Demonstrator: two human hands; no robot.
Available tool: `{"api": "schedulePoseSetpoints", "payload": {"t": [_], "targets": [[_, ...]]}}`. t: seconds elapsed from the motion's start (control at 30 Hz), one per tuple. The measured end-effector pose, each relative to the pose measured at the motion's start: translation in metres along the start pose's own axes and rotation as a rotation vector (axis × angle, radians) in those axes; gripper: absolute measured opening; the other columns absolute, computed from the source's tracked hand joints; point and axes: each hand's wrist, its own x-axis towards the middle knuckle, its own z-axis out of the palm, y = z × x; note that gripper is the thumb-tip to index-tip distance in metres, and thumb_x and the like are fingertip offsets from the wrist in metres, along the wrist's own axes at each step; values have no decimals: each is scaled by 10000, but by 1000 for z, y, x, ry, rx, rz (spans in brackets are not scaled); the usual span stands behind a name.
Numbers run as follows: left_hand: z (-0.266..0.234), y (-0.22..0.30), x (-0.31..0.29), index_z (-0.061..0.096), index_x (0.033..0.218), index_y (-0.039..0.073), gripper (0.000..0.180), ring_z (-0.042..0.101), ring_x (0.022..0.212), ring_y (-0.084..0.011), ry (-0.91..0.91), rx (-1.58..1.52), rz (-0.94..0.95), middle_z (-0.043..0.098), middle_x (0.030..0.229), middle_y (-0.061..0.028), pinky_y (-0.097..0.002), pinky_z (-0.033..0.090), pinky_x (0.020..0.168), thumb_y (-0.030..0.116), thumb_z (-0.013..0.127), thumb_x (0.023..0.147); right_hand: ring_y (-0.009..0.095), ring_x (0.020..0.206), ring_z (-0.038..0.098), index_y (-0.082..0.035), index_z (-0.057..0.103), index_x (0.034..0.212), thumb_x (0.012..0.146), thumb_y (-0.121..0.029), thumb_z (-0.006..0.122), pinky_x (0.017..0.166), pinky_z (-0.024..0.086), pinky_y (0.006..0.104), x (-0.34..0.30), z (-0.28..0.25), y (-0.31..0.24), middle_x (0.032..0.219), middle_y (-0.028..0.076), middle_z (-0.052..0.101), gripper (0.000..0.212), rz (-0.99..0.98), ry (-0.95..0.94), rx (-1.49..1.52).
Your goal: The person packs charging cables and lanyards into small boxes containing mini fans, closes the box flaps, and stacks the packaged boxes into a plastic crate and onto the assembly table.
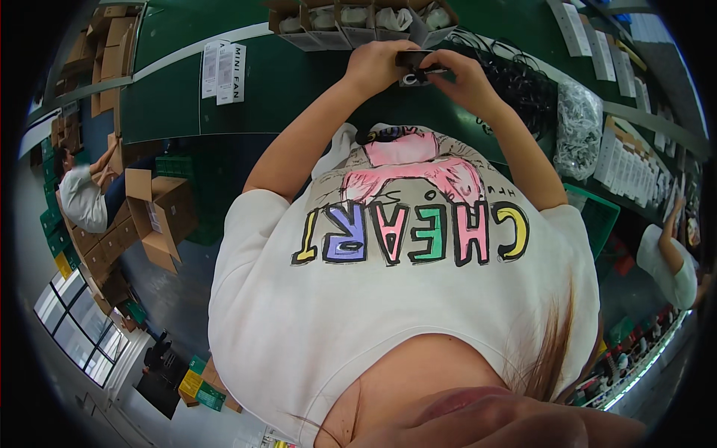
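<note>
1. Between our hands, just short of the divided carton (325, 40), sits a small dark piece (411, 57); our left hand (381, 63) curls its fingers on it, how firmly we cannot tell.
2. Our right hand (458, 71) pinches a thin black cord (433, 70), thumb and fingers nearly together.
3. Should that pinch slacken, we could lose the cord; its thinness leaves little to hold.
4. Our left knuckles are close to the carton's near wall, so a careless lift could bump it.
5. Right of us lies the cable heap (523, 89); a loose loop could snag our wrist if we swing that way.
6. Beyond it sit clear bags (579, 123); leftward, white boxes (231, 73) stay well apart from our forearm.
</note>
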Motion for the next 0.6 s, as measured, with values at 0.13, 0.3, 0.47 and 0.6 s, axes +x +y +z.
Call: {"api": "schedulePoseSetpoints", "payload": {"t": [0.13, 0.3, 0.47, 0.6], "targets": [[0, -11, 8, 705, 1159, 225, 400, 696, 818, -290, 33, 168, 140, 726, 874, -65, -362, 548, 730, 149, 748, 769, 297, 935, 642, -25, 618, 1010, 807, -5, 685, 830, 522, 368, 2, 3, 10, 1009, 105, 655, 215, -135, 24, -268], [-1, -13, 17, 693, 1198, 162, 353, 705, 746, -195, -104, -26, 83, 715, 804, -88, -313, 542, 715, 208, 724, 849, 300, 1033, 576, -29, 618, 1037, 845, -137, 677, 913, 488, 384, 3, 9, 20, 1094, 115, 620, 228, -228, -199, -711], [12, -29, 12, 684, 1197, 42, 324, 626, 811, -70, -144, -490, -109, 723, 932, -42, -254, 521, 748, 175, 690, 902, 311, 1027, 583, -15, 621, 1029, 852, -179, 670, 944, 476, 395, -6, 23, 0, 1064, 124, 622, 246, -291, -98, -664], [16, -36, 3, 686, 1194, 31, 292, 626, 865, -78, -104, -682, -157, 717, 1010, -30, -253, 522, 790, 125, 662, 919, 323, 1011, 601, -31, 629, 994, 854, -168, 663, 948, 460, 416, -15, 18, 3, 1054, 128, 632, 199, -278, -3, -635]]}}
